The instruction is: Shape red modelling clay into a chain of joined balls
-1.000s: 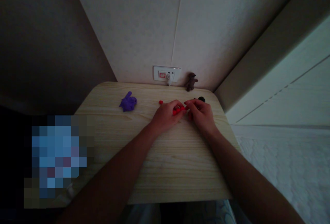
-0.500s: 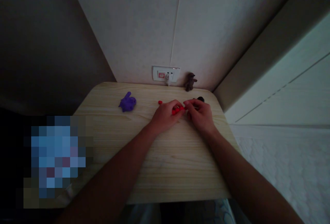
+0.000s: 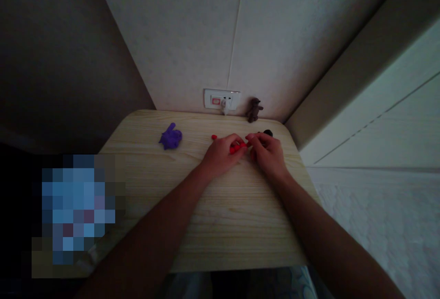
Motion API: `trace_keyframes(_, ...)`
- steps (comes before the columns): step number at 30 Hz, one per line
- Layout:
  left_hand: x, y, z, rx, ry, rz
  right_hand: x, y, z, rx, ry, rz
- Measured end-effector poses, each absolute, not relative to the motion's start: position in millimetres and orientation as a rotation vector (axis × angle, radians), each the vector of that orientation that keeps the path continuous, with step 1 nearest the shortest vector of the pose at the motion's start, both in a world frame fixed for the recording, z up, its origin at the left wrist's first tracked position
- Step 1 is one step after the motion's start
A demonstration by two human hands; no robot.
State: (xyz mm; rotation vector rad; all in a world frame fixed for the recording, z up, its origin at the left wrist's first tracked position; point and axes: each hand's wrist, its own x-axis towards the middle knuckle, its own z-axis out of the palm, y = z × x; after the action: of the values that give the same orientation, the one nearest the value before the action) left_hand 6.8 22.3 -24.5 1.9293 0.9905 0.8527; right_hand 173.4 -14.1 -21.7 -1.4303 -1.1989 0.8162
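Both hands meet near the back right of a small pale wooden table [image 3: 220, 225]. My left hand [image 3: 222, 154] is curled, its fingers closed round a piece of red clay [image 3: 237, 147]. Fingertips of my right hand [image 3: 268, 152] pinch the same red clay from the right. A small red bit [image 3: 214, 137] lies on the wood just left of my left hand. A dark lump [image 3: 267, 132] sits behind my right hand, partly hidden.
A purple clay figure [image 3: 170, 136] lies at the table's back left. A small brown figure [image 3: 254, 109] stands against the wall beside a white wall socket [image 3: 222, 99]. A white surface [image 3: 378, 216] adjoins the table on the right. A blurred patch covers the lower left.
Both hands stay at the red clay with only slight finger shifts; nothing else on the table has moved.
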Motion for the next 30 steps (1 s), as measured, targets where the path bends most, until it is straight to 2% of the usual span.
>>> trace_keyframes(14, 7.2, 22.2, -25.5, 1.938, 0.993, 0.856, 176.7, -12.1, -25.1, -1.428, -1.149, 0.728)
trace_keyframes(30, 7.0, 23.1, -28.1, 1.925, 0.992, 0.871, 174.3, -13.8, -21.5, -1.391, -1.129, 0.807)
